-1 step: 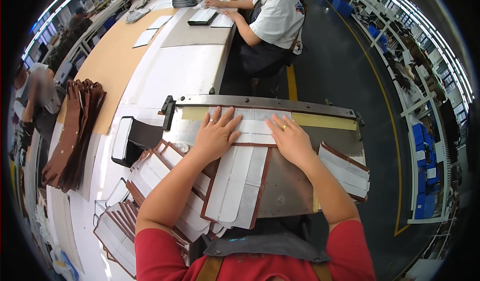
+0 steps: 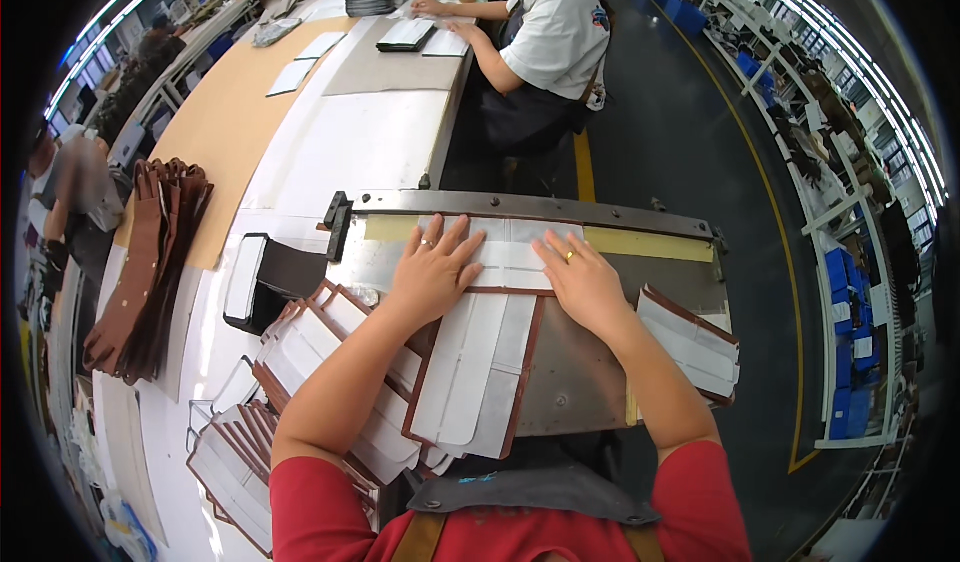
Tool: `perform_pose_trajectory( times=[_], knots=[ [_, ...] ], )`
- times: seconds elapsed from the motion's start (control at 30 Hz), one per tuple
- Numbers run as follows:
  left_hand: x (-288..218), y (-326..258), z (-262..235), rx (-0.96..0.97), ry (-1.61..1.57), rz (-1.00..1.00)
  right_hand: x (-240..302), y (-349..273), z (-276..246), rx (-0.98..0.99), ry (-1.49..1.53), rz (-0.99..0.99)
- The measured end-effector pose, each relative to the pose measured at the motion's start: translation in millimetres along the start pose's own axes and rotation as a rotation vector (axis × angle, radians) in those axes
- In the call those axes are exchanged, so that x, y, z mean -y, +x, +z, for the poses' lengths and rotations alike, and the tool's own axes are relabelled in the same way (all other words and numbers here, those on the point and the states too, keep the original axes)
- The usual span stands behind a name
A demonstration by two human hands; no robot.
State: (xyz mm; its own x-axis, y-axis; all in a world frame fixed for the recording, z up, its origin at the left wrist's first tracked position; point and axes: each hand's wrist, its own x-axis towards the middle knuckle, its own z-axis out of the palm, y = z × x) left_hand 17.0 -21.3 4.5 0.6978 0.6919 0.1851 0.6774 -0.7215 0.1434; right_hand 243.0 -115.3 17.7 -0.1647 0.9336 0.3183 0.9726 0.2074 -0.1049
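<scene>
A white-faced panel with brown leather edges [image 2: 507,254] lies crosswise against the metal bar [image 2: 540,209] at the far side of a metal work plate [image 2: 575,382]. My left hand [image 2: 440,262] rests flat on its left part, fingers spread. On its right end lies my right hand [image 2: 580,277], fingers stretched out and holding nothing. Another white panel with brown edges [image 2: 465,382] lies lengthwise below it, reaching over the plate's near edge. What lies under my palms is hidden.
Several more brown-edged panels [image 2: 300,347] are fanned out beside my left arm, and a smaller stack [image 2: 690,342] sits right of my right arm. A black box-like piece [image 2: 290,267] and brown leather strips [image 2: 155,262] lie left. Across the table a co-worker [image 2: 550,52] handles pieces.
</scene>
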Motion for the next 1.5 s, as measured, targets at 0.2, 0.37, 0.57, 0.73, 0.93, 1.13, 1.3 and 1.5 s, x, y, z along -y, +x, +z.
perform_pose_trajectory(
  times=[0.2, 0.37, 0.57, 0.73, 0.93, 1.13, 1.3, 1.5],
  knots=[
    [-3, 0, -2, -0.105, -0.028, 0.036, 3, -1, 0, 0.016, -0.008, 0.006],
    [-6, -2, -7, -0.101, -0.064, 0.032, 4, 0, 0, 0.011, -0.033, -0.008],
    [-10, -6, 0, -0.138, -0.032, 0.042, 7, -3, -7, -0.003, -0.121, -0.077],
    [-7, -1, -5, -0.02, -0.098, 0.026, 8, 16, -10, -0.004, 0.035, -0.092],
    [14, 3, -1, -0.267, -0.204, -0.109, 36, 80, 38, -0.065, 0.322, -0.112],
    [16, 4, -10, -0.176, -0.02, -0.053, 40, 83, 39, -0.037, 0.172, -0.204],
    [9, -1, -10, -0.11, 0.106, -0.11, 29, 72, 28, 0.014, 0.021, -0.19],
    [3, 0, -13, -0.074, 0.184, -0.183, -18, 29, -1, 0.054, -0.112, -0.122]
  ],
)
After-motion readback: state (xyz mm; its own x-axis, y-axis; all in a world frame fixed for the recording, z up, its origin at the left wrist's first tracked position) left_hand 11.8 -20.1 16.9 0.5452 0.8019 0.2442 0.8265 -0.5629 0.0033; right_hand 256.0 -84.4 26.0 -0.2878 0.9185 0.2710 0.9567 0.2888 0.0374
